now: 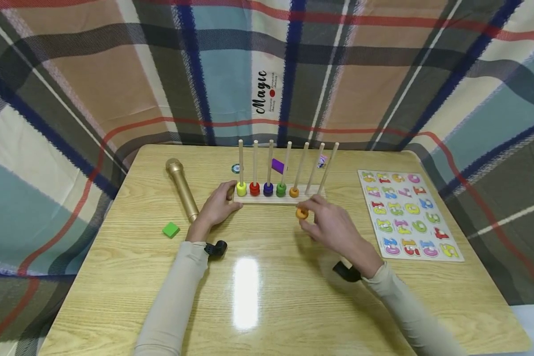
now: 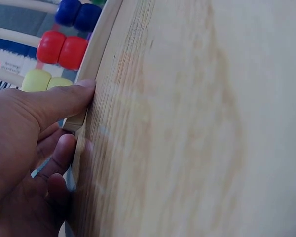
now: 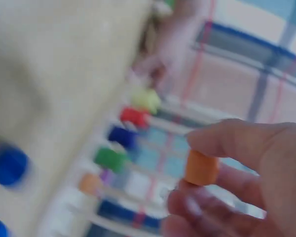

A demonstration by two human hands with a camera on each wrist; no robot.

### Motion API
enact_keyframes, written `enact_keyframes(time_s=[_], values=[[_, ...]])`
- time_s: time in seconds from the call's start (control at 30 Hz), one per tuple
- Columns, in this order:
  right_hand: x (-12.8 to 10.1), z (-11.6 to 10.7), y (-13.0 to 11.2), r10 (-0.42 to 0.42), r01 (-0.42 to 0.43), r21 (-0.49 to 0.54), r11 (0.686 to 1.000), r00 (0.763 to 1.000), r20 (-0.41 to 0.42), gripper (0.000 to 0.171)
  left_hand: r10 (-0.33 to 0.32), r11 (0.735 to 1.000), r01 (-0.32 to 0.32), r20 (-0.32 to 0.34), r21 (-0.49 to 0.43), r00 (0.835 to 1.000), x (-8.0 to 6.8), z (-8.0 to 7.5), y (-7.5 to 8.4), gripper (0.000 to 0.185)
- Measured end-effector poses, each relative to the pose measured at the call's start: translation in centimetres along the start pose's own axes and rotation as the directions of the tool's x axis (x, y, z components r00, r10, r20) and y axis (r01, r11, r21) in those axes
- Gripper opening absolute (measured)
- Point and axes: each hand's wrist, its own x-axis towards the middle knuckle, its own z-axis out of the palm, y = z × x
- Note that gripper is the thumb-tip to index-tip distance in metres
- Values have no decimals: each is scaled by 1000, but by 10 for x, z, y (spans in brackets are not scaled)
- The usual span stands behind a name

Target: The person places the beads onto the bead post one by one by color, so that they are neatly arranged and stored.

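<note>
Light wooden table [image 1: 271,306] carrying a peg rack [image 1: 278,197] at centre, gold microphone [image 1: 182,189] and green block [image 1: 171,229] left, number puzzle [image 1: 408,213] right.

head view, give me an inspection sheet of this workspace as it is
surface: wooden table, glare patch near the front.
job's things: peg rack with seven upright rods; yellow, red, blue, green and orange rings seated on the first five; a loose orange ring off the rack.
clutter: gold microphone, green block, number puzzle board, purple block.
grips: left hand holds the rack's end; right hand pinches the loose orange ring.
cables: nothing seen.
surroundings: plaid cloth behind and beside.
</note>
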Motion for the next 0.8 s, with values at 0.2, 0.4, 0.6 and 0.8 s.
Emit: enact_keyframes(time_s=[0.2,0.4,0.6,0.8], values=[[47,-38,13,30,-24,26,999,961,-277,34,-10,1000,10,4,-5,1000,-1,-1,0,78],[76,-54,16,83,-59,75,995,921,-381,36,-6,1000,6,3,-6,1000,-2,-2,3,77],[91,-53,19,87,-71,55,996,923,-375,36,-2,1000,2,-1,-1,1000,-2,-1,4,76],[97,-54,19,96,-87,41,995,937,-335,37,1,1000,-1,2,6,1000,-2,-1,3,77]])
